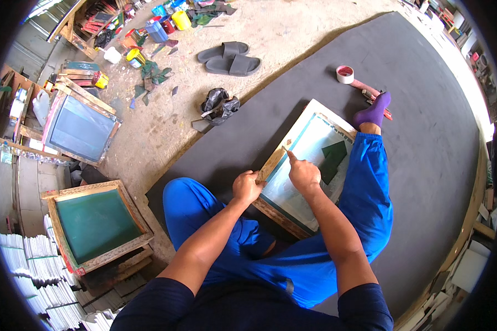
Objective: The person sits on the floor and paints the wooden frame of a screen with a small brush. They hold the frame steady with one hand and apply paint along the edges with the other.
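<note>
Right of the right hand's (305,175) fingers, the leg (365,187) hides part of the frame (276,157); farther ahead, a sock (373,113) partly covers a red tool (389,115). The index fingertip's contact is unclear.

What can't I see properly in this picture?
All in the head view:
Wooden-framed screen: much of its right edge is hidden by the blue trousers.
Left hand and right hand: palms hidden by their own backs.
Reddish objects: partly covered by the purple sock, too small to name.
Stacked white sheets: cut off by the dark lens rim.
</note>
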